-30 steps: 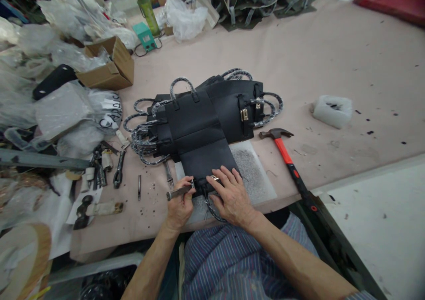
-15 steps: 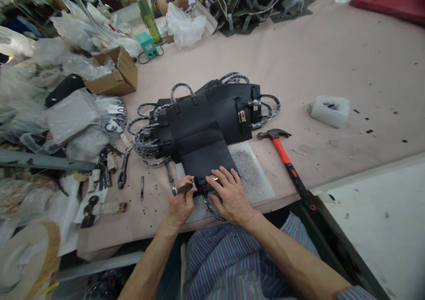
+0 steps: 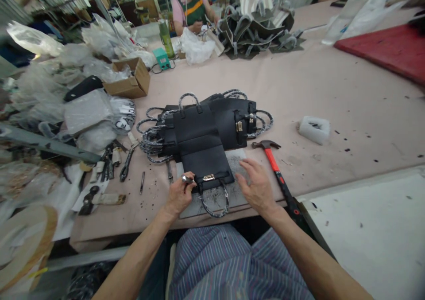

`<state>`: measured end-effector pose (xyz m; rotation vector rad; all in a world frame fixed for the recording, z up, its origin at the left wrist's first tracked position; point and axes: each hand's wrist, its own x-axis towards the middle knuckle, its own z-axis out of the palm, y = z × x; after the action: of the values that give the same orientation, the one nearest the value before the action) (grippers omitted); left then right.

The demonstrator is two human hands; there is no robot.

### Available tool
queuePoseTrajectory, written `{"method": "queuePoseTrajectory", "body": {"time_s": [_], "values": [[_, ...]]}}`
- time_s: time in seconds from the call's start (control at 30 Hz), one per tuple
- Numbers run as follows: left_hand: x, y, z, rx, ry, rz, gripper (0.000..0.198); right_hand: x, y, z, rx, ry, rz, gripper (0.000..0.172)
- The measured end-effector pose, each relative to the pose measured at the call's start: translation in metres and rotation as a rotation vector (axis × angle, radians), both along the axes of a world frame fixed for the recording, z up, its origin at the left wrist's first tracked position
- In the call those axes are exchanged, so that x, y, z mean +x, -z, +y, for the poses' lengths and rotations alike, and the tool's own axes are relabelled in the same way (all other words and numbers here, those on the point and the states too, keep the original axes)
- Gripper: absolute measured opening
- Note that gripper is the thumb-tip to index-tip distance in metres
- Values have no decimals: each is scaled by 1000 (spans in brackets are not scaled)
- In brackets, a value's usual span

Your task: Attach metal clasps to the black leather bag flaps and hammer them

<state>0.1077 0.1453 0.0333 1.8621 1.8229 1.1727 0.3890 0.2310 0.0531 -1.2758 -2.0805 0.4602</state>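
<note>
In front of me lies a black bag panel, its near part over a grey-white work board. Near its close edge sits a gold-coloured metal clasp on a dark strap. From that edge a plastic-wrapped handle loops toward me. At the panel's near left corner, my left hand is closed around a short metal tool, seen nearly end-on; its exact kind is unclear. My right hand is off the panel to the right, fingers apart and holding nothing.
More black bag pieces with wrapped handles are stacked behind. A claw hammer lies on the right, near a white block. Several hand tools and a ball-peen hammer lie left. A co-worker sits across the table.
My right hand has lifted off the panel and moved right, uncovering the clasp and handle. The tool in my left hand has turned. The view has tilted up.
</note>
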Motion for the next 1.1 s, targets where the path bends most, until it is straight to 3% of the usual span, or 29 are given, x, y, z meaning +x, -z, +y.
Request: {"method": "queuePoseTrajectory", "body": {"time_s": [0.13,0.23,0.3,0.5,0.63,0.87,1.0,1.1], "values": [[-1,4,-2,-4,8,-55,15,72,11,22,-121,355,-405,45],[-2,8,-3,9,-17,-77,14,101,24,23,-327,385,-609,45],[-3,10,-3,18,-21,-82,15,104,29,20,-430,379,-611,42],[-4,9,-1,22,11,-65,15,95,21,32,-618,422,-453,34],[-4,7,-2,42,4,-52,14,97,14,44,-716,449,-301,17],[-5,10,-1,-4,36,-23,15,80,1,42,-1013,393,246,10],[-3,13,-1,-42,33,-38,17,54,-23,33,-1059,323,519,17],[0,13,-2,-66,9,-67,18,32,-60,19,-947,283,679,34]]}}
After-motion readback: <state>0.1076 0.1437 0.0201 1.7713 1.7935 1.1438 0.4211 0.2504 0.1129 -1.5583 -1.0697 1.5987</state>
